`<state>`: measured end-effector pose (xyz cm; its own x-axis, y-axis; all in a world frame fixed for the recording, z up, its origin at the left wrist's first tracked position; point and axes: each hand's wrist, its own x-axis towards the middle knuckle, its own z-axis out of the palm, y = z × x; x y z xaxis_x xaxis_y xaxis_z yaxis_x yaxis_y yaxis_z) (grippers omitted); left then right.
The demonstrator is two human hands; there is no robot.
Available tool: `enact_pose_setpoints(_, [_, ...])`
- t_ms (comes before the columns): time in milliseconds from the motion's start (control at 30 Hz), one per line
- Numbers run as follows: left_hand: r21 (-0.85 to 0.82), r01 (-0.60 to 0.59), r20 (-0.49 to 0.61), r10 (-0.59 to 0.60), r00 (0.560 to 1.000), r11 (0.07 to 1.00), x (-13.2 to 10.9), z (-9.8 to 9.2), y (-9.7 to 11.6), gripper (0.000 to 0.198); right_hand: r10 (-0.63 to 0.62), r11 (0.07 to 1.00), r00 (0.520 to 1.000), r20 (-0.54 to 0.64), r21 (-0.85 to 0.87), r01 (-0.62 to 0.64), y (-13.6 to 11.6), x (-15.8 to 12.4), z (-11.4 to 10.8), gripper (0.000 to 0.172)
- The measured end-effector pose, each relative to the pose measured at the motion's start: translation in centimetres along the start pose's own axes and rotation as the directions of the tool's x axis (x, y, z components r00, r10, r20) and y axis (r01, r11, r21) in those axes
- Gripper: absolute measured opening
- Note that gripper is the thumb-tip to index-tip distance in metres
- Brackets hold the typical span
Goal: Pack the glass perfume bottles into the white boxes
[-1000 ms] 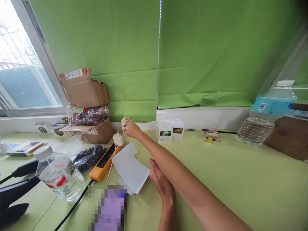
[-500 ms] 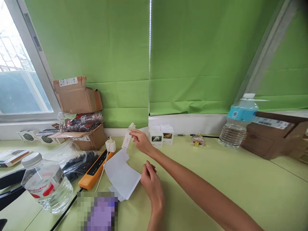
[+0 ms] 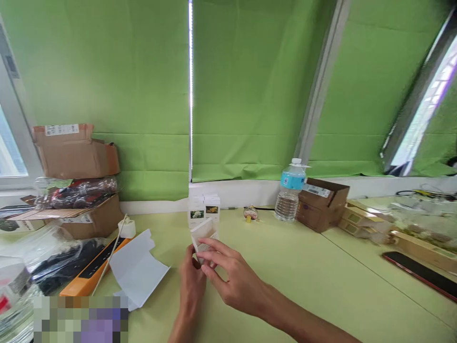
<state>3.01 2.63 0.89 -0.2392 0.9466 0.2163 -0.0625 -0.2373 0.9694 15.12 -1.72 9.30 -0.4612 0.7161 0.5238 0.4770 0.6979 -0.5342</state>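
Note:
A small white carton [image 3: 202, 232], tilted and apparently with its top end open, is held between my two hands. My left hand [image 3: 192, 275] is closed around its lower left side, with part of the grip hidden. From the right, my right hand [image 3: 228, 272] has its fingers pressed on the carton's side. Just behind it stand small white boxes printed with flower pictures [image 3: 204, 212]. Flat white card sheets [image 3: 138, 269] lie to the left of my left hand.
An orange power strip [image 3: 93, 267] with a white plug lies at left, beside bagged black items [image 3: 60, 262]. Cardboard boxes [image 3: 73, 157] are stacked behind. A water bottle [image 3: 287, 195], a brown box [image 3: 317, 209] and a dark phone-like slab [image 3: 421, 271] are at right.
My right hand has come back from the white strip-like piece near the wall to my left hand. Both now hold the white carton. The view has turned right.

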Motion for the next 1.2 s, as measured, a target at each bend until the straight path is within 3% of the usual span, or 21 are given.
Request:
enact_pose_setpoints(33, [0.013, -0.019, 0.092, 0.017, 0.996, 1.0, 0.1, -0.1, -0.1, 0.044, 0.004, 1.0, 1.0, -0.004, -0.004, -0.004, 0.0, -0.6, -0.7, 0.03])
enact_pose_setpoints(100, [0.062, -0.007, 0.154, -0.003, 0.988, 0.998, 0.4, -0.2, -0.6, 0.044, 0.041, 0.999, 0.999, -0.002, -0.004, -0.041, 1.0, -1.7, -1.9, 0.027])
enact_pose_setpoints(233, [0.12, -0.015, 0.247, -0.016, 0.969, 0.993, 0.7, 0.0, -1.2, 0.049, 0.23, 0.972, 0.973, -0.004, 0.039, -0.23, 6.0, -3.8, -3.8, 0.026])
enact_pose_setpoints(333, [0.131, -0.007, 0.305, -0.034, 0.952, 0.991, 0.6, 0.1, -1.2, 0.051, 0.486, 0.869, 0.873, -0.043, 0.135, -0.477, 11.0, -5.2, -4.6, 0.029])
enact_pose_setpoints(467, [0.19, 0.03, 0.339, -0.095, 0.936, 0.981, 0.8, -0.2, -1.3, 0.05, 0.613, 0.788, 0.782, -0.108, 0.152, -0.597, 16.6, -6.2, -5.7, 0.031])
enact_pose_setpoints(567, [0.262, 0.043, 0.357, -0.138, 0.924, 0.964, 1.1, -0.5, -1.5, 0.053, 0.676, 0.737, 0.721, -0.151, 0.165, -0.656, 19.4, -6.4, -6.6, 0.028])
enact_pose_setpoints(700, [0.272, 0.021, 0.39, -0.13, 0.912, 0.962, 1.1, -0.5, -1.4, 0.05, 0.731, 0.681, 0.658, -0.179, 0.153, -0.716, 21.5, -6.5, -7.2, 0.026])
enact_pose_setpoints(800, [0.222, 0.019, 0.396, -0.108, 0.912, 0.975, 0.9, -0.5, -1.5, 0.05, 0.746, 0.662, 0.636, -0.198, 0.116, -0.74, 22.5, -6.3, -7.6, 0.025])
enact_pose_setpoints(1200, [0.289, 0.029, 0.372, -0.14, 0.918, 0.957, 1.0, -0.3, -1.5, 0.055, 0.61, 0.7, 0.667, -0.428, -0.104, -0.707, 28.1, -1.2, -10.9, 0.031])
